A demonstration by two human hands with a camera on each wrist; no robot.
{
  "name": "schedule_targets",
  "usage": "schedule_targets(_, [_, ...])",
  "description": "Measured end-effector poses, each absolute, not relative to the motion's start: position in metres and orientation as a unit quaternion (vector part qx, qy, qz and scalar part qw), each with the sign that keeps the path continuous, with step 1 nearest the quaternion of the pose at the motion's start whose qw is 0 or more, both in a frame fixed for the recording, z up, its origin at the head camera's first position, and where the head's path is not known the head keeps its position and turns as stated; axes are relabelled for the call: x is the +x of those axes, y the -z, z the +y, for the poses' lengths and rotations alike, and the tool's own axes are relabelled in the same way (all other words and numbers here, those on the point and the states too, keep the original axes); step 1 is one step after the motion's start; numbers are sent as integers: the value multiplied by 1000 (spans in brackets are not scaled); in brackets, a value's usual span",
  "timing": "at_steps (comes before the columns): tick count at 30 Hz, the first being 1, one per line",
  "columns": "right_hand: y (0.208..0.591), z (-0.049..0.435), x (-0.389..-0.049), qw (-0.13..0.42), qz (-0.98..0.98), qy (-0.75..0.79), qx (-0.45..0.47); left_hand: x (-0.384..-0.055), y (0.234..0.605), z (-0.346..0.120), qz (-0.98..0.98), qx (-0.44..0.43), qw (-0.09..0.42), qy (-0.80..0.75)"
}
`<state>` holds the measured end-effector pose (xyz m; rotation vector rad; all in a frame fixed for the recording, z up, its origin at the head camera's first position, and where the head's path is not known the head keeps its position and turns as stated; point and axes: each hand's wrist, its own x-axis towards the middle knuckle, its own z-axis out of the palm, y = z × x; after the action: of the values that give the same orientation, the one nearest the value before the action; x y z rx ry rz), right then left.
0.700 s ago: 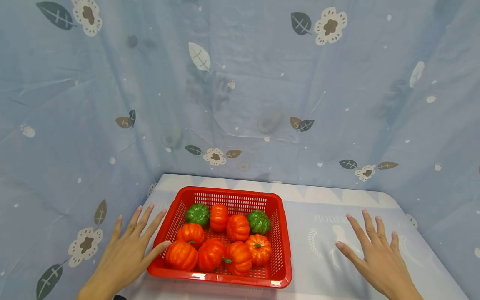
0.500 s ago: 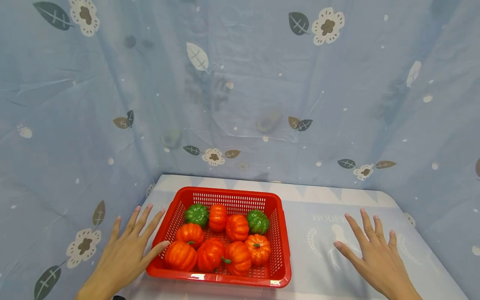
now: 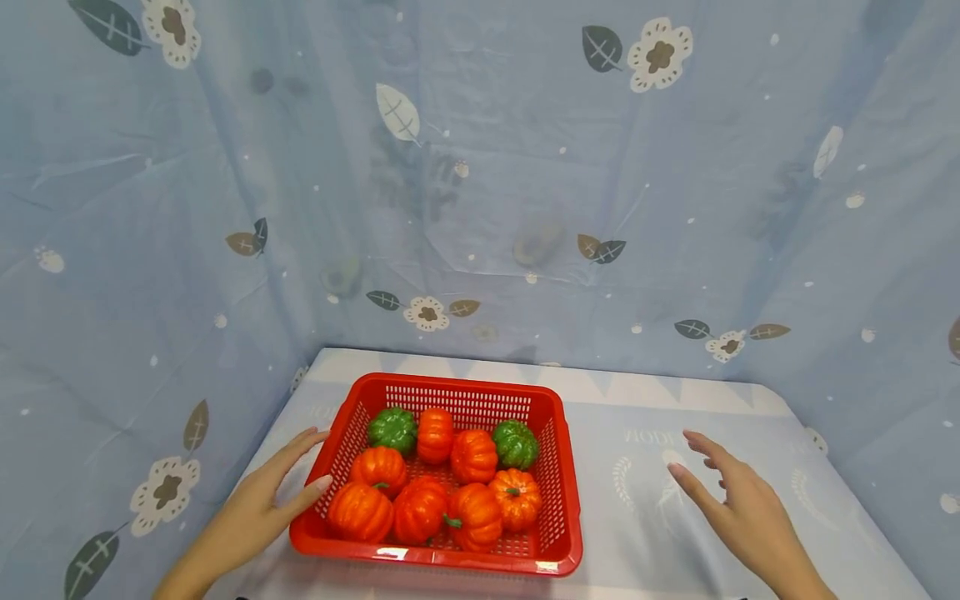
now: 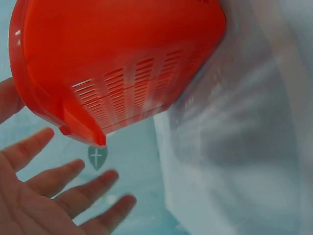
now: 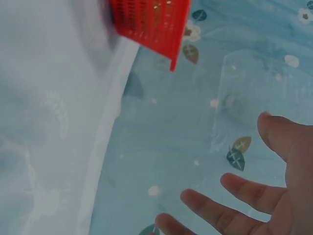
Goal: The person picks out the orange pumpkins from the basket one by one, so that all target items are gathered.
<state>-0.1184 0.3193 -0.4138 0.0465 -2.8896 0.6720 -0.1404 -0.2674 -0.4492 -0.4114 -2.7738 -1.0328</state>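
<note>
Just right of the left hand [image 3: 251,504], its fingers apart, we have the red basket [image 3: 450,557], orange pumpkins [image 3: 421,510] and green pumpkins [image 3: 515,444] inside; whether hand and rim touch, we can't tell! The right hand [image 3: 750,517], fingers apart too, hovers over the table [image 3: 622,533], well away.

Basket [image 3: 457,561]: on desk [image 3: 622,533], left of centre. Pumpkins [image 3: 421,510]: nine, all in basket; four across the back, five toward the front, those at front left close together. Left hand [image 3: 258,506]: at basket's left side, thumb toward the rim; contact cannot be told. Right hand [image 3: 738,506]: over desk's right part, well apart from basket. Cloth [image 3: 495,192]: behind desk, also along its left and right sides.
</note>
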Motion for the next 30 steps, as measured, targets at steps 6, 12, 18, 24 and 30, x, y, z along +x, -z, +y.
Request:
schedule_targets(6, [409, 305, -125, 113, -958, -259, 46, -142, 457, -269, -886, -96, 13, 454])
schedule_targets(12, [409, 288, -131, 103, -952, -283, 61, -142, 470, -272, -839, -66, -51, 538])
schedule_targets(18, [407, 273, -137, 83, -942, -313, 85, -142, 480, -275, -815, -52, -81, 571])
schedule_targets(24, [407, 261, -141, 66, -934, -336, 105, -142, 490, -279, -803, -61, -96, 585])
schedule_targets(30, [407, 247, -148, 45, -919, -365, 139, -142, 493, -291, -791, -87, -123, 593])
